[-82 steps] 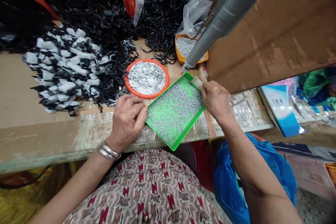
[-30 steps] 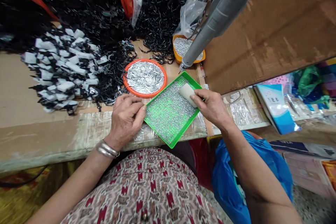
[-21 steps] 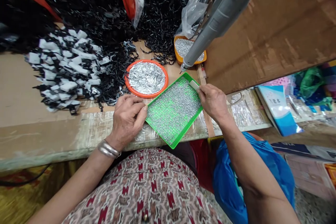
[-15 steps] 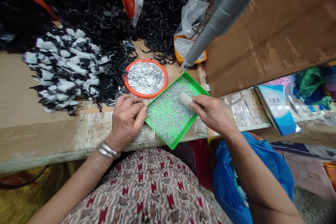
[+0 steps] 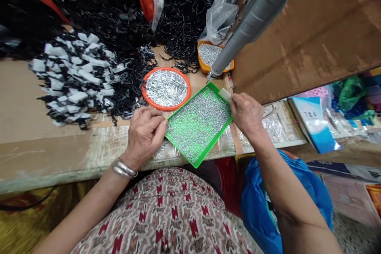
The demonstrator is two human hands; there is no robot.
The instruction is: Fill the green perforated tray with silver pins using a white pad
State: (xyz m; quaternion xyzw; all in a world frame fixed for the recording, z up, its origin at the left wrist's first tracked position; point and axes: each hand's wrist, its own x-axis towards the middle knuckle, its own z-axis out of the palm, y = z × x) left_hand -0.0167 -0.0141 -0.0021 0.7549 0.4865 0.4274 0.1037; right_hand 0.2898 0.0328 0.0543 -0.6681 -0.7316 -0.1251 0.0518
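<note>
- My left hand (image 5: 147, 137) has thumb and forefinger pinched narrow on the left corner of the green tray (image 5: 208, 150), the other fingers curled.
- My right hand (image 5: 247, 114) grips a pale flat piece (image 5: 225, 95) between thumb and fingers, over the tray's far right edge.
- I see small silvery pieces (image 5: 214, 108) spread across the tray, which lies in front of me, its near corner reaching past the edge of the table (image 5: 68, 154).
- Just beyond the tray's left side I have an orange-red bowl (image 5: 167, 108) of slender silvery strips; a black-and-white heap (image 5: 77, 75) sits farther left.
- Past the tray's far corner: the tip of a grey screwdriver (image 5: 253, 20), then a yellow-orange container (image 5: 203, 65).
- Behind the tray, black parts (image 5: 184, 12) pile up.
</note>
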